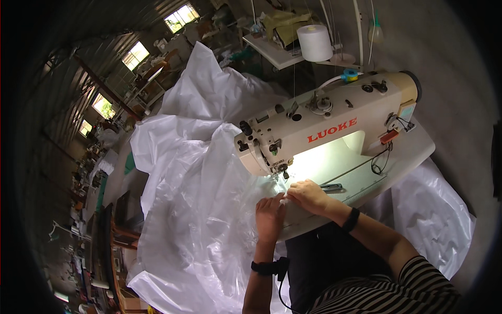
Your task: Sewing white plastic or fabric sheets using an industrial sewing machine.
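The shiny, crumpled white sheet (183,167) spreads left of the sewing machine (334,112). The left hand (270,213) points upward, the right hand (308,196) slants in; their bent fingers almost meet near the needle, though I cannot tell whether either grips it. A slim tool (332,187) lies beyond the right hand on the smooth counter (410,152).

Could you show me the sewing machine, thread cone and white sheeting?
Sewing machine (329,118), head view: side of its body.
Thread cone (316,44), head view: its rounded side.
White sheeting (193,180), head view: folds beside the machine.
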The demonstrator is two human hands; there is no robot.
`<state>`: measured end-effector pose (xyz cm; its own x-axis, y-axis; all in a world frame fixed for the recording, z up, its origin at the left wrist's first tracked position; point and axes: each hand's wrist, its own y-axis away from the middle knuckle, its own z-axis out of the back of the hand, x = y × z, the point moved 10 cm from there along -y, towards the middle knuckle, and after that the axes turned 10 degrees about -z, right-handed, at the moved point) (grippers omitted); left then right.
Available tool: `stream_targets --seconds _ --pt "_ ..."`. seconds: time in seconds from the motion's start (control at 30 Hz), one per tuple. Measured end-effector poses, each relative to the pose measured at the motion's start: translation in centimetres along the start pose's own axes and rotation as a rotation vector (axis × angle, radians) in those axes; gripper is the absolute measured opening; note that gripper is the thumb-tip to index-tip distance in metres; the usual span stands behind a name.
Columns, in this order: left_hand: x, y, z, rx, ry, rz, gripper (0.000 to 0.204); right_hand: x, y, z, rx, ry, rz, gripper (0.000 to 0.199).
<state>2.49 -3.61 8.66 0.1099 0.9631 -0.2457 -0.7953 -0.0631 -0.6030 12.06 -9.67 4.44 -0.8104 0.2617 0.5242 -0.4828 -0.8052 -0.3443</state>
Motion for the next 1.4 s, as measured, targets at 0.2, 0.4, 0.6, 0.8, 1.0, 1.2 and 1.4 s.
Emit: stream_targets --seconds 0.2,0.4,0.6,0.8,1.0,1.2,1.4 --pt "4.2 1.4 -2.0 -0.006 0.249 0.261 0.02 0.3 0.2 1.0 -0.022 -0.043 -0.057 0.017" --pt "4.1 1.5 -2.3 0.011 0.211 0.269 0.014 0.7 1.2 1.2 -0.06 0.035 -0.057 0.017" --pt "2.9 1.0 -2.3 0.076 0.08 0.145 0.009 0.5 0.6 0.9 -0.04 0.035 -0.101 0.014" --pt "2.9 0.8 -2.3 0.067 0.044 0.121 0.011 0.9 1.4 2.1 -0.128 -0.057 -0.103 0.015" --pt "4.4 1.1 -3.3 0.112 0.066 0.286 0.017 -0.1 0.5 -0.1 -0.041 0.158 -0.225 0.013" --pt "4.4 0.7 -3.2 0.101 -0.023 0.332 0.015 1.9 1.5 1.8 -0.231 0.231 -0.079 0.007" --pt "2.1 0.4 0.0 -0.088 -0.086 0.05 0.01 1.7 2.4 1.0 -0.129 0.304 -0.066 0.017"
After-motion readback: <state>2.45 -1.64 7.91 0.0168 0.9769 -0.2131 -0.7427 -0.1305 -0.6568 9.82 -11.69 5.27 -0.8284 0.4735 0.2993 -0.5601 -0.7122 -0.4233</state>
